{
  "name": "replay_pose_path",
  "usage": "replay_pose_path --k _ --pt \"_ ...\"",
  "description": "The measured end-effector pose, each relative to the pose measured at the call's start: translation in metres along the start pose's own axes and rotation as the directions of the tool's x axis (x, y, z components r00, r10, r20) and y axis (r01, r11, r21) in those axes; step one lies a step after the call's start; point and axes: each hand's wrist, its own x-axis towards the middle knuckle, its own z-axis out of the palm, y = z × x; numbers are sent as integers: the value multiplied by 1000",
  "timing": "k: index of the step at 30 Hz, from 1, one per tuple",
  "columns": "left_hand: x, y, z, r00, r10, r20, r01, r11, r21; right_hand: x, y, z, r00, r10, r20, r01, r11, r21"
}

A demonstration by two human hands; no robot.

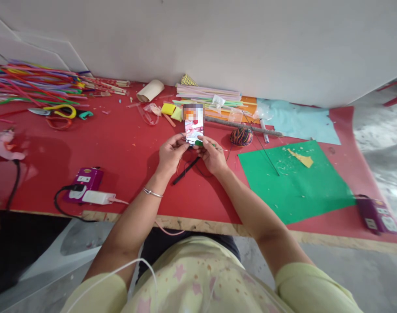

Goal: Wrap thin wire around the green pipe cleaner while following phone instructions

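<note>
My left hand (172, 153) and my right hand (213, 155) meet over the middle of the red table (126, 152). A small green piece (198, 143) is pinched by my right fingers, with a thin pale stick or needle end poking out to the right. The left thumb and fingers are pressed together beside it; what they hold is too small to name. Just behind the fingertips is a phone (194, 124) with a lit screen; whether either hand touches it I cannot tell. Below the hands lie a black strip (186, 171) and loose dark thread.
A multicoloured yarn ball (241, 136) sits right of the hands, near a green sheet (296, 182) with scraps. Behind lie a long rod (240, 125) and sticks (208, 92). Scissors (59, 111), pipe cleaners (38, 82) and a purple power socket (84, 184) are at left.
</note>
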Motion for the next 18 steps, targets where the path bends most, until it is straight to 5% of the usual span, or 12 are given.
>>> replay_pose_path --k 4,8,13,18 --pt "-1 -1 -3 983 167 -74 -146 963 225 -6 4 10 999 -30 -15 29 1000 -7" --pt "-2 -1 -3 973 209 -100 -172 940 296 -11 11 26 995 -54 -79 57 997 48" --pt "0 -3 1 986 67 -154 -60 997 45 -15 18 35 994 -52 -98 58 996 64" --pt "1 8 -1 992 -127 -9 122 968 -217 -16 17 31 998 -28 -56 32 997 68"
